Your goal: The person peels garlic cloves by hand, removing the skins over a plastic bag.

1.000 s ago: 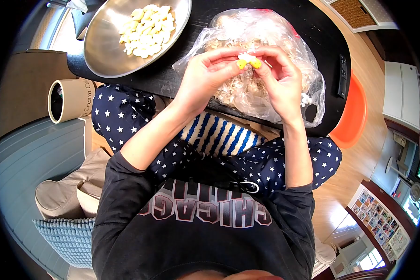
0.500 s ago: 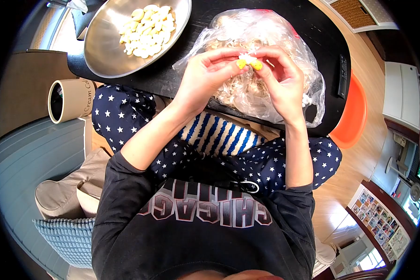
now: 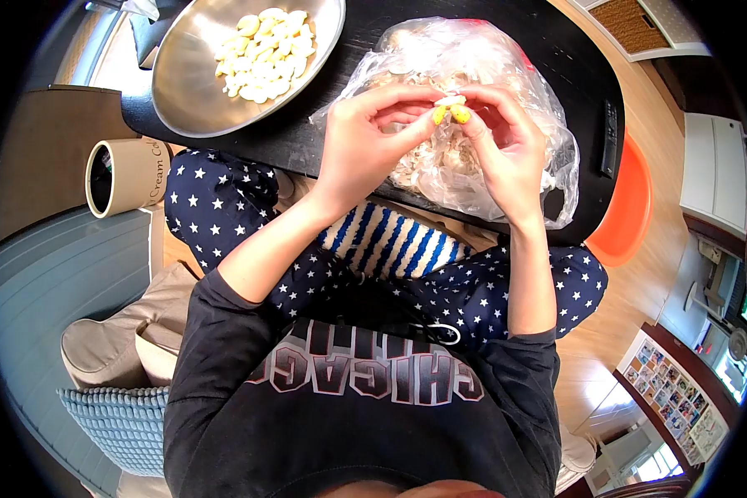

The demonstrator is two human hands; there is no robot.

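Over the plastic bag, my left hand (image 3: 363,139) and my right hand (image 3: 509,153) meet at the fingertips. Between them they pinch a small pale garlic clove (image 3: 450,100), with both yellow-nailed thumbs pressed close against its near side. The clear plastic bag (image 3: 559,141) lies spread on the black table, with garlic and loose papery skins (image 3: 432,166) in it. To the left of my hands, a steel bowl (image 3: 183,95) holds a pile of peeled garlic cloves (image 3: 266,62).
The black table (image 3: 357,33) has a rounded right end, where a remote control (image 3: 609,137) lies. An orange seat (image 3: 627,207) stands beyond that edge. Left of my knee is a cream container (image 3: 133,176). A blue-and-white striped cloth (image 3: 394,241) lies between my legs.
My fingers have shifted slightly around the garlic clove, and the thumbs have turned more upright and closer together. The clove shows more plainly now. Bag and bowl stay about where they were.
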